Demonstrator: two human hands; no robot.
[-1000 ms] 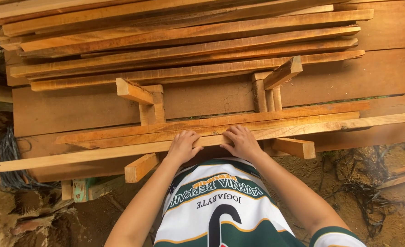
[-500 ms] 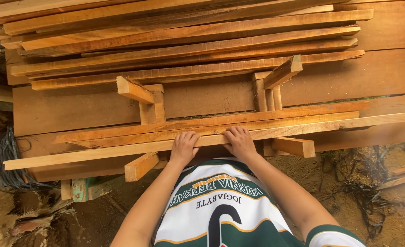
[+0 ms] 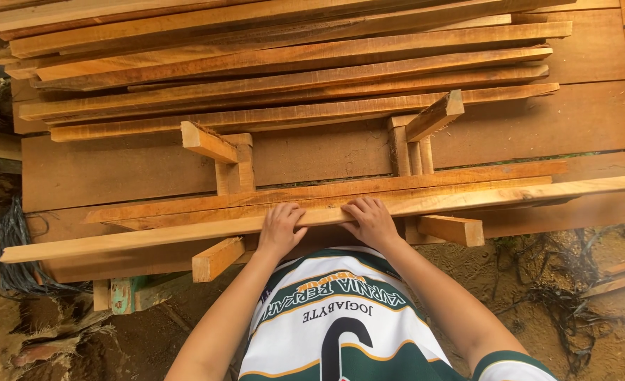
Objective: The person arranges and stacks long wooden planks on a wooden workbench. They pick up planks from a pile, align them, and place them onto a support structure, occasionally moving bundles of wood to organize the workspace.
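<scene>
Near bench edge, left hand (image 3: 280, 227) and right hand (image 3: 372, 220) side by side, fingers curled over long plank (image 3: 185, 236); plank not yet lifted, stack behind (image 3: 291, 63) untouched.

A big wooden workbench (image 3: 150, 169) fills the view. On its far side lies a pile of long wooden slats (image 3: 291, 63). Left of the bench hangs a bundle of dark cords (image 3: 13, 247). Below it is brown dirt ground (image 3: 580, 282).
</scene>
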